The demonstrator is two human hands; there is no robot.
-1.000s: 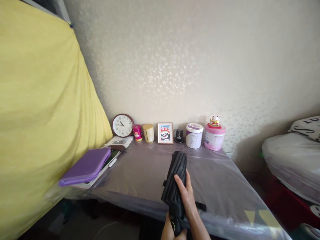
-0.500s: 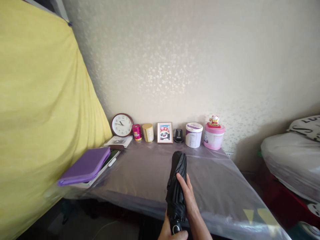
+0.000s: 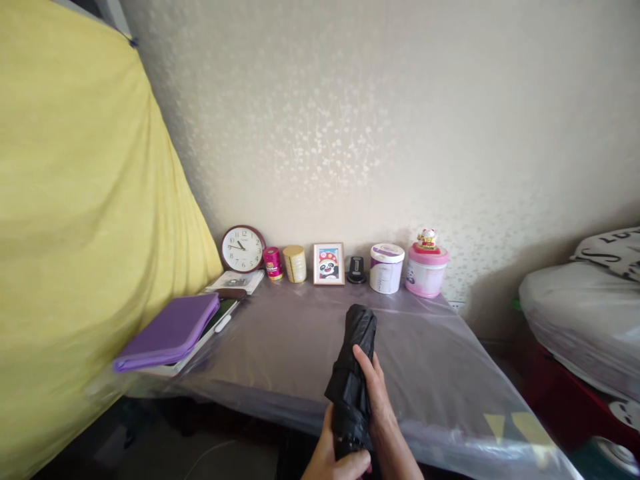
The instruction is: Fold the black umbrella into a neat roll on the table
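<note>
A folded black umbrella (image 3: 351, 381) stands nearly upright in my grip, its canopy loose and its far end pointing toward the wall. My right hand (image 3: 374, 392) wraps its middle, with the fingers lying across the black fabric. Low at the bottom edge, my left hand (image 3: 332, 458) closes around the lower end near the handle. The handle is mostly hidden by my fingers. Both hands are above the near edge of a table covered in clear plastic sheeting (image 3: 440, 373).
Along the wall stand a round wall clock (image 3: 243, 249), a small frame with a panda picture (image 3: 329, 264), several tins and a pink canister (image 3: 426, 270). A purple zip case (image 3: 167, 333) lies at left. Yellow fabric (image 3: 75, 200) hangs at left, and a plastic-wrapped bundle (image 3: 575, 310) sits at right.
The umbrella has rotated in my hands, and its folds look looser. Its handle ring no longer shows. My left hand has moved slightly left, and the whole view has shifted a little.
</note>
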